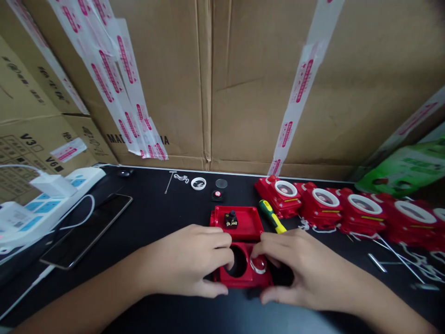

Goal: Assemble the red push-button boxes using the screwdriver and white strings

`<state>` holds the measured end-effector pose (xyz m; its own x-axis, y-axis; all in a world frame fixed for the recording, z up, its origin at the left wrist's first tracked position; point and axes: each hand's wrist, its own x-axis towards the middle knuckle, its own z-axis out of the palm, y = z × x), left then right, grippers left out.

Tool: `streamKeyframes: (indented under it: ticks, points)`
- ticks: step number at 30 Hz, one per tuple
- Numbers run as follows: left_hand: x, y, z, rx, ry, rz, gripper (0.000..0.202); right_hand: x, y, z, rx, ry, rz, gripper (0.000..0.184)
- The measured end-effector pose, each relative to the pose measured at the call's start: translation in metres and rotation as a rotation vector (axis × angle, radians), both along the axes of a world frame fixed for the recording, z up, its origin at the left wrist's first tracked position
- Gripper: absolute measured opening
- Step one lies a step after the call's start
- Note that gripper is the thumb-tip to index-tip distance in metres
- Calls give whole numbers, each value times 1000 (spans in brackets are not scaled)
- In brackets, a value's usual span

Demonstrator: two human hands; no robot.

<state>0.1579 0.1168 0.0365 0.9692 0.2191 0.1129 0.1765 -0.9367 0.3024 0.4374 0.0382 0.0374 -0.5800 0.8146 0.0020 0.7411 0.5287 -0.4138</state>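
Observation:
A red plastic cover (239, 280) with a round hole lies in front of me, and a red dome lens (259, 263) sits at its right side. My left hand (198, 260) grips the cover's left side, a fingertip at the hole's edge and the thumb low. My right hand (295, 264) has its fingers on the dome lens, with the thumb near the cover's lower right corner. Just behind lies an open red box half (249, 222) holding a small black switch (230, 219). The underside of the cover is hidden.
Several red boxes with white rings (325, 197) line the right. A green-and-yellow screwdriver (271, 215), a white ring (198, 183), a clear disc (221, 183) and an Allen key (169, 182) lie behind. A phone (86, 232) and power strip (45, 204) are left; cardboard boxes (243, 93) stand behind.

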Motion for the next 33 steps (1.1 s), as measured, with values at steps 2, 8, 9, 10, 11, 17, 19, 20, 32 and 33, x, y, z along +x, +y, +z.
streamKeyframes:
  ticks: [2, 8, 9, 10, 11, 17, 19, 20, 32, 33]
  points:
    - [1, 0, -3, 23, 2, -11, 27, -3, -1, -4, 10, -38, 8, 44]
    - [-3, -2, 8, -19, -69, 1, 21, -3, -3, -1, -19, 61, -14, 27]
    - [-4, -1, 11, -36, -98, 23, 20, -2, -3, 0, -10, 108, -15, 22]
    - [-4, 0, 13, -55, -130, 54, 17, -1, -3, 1, 1, 158, -16, 16]
    - [-5, 2, 15, -73, -167, 92, 15, 0, -2, 1, 20, 212, -18, 10]
    - [-3, 18, 7, -141, -370, 269, 11, 4, 12, -10, 311, 394, -123, 15]
    - [-1, 21, 1, -154, -388, 298, 10, 3, 16, -13, 358, 396, -141, 16]
    - [0, 21, -2, -155, -405, 305, 10, 2, 17, -14, 373, 395, -148, 16]
    - [8, 34, -14, -89, -398, 444, 40, -2, 38, -15, 418, 206, -365, 25]
    - [7, 35, -16, -117, -370, 451, 47, -1, 38, -14, 405, 195, -371, 26]
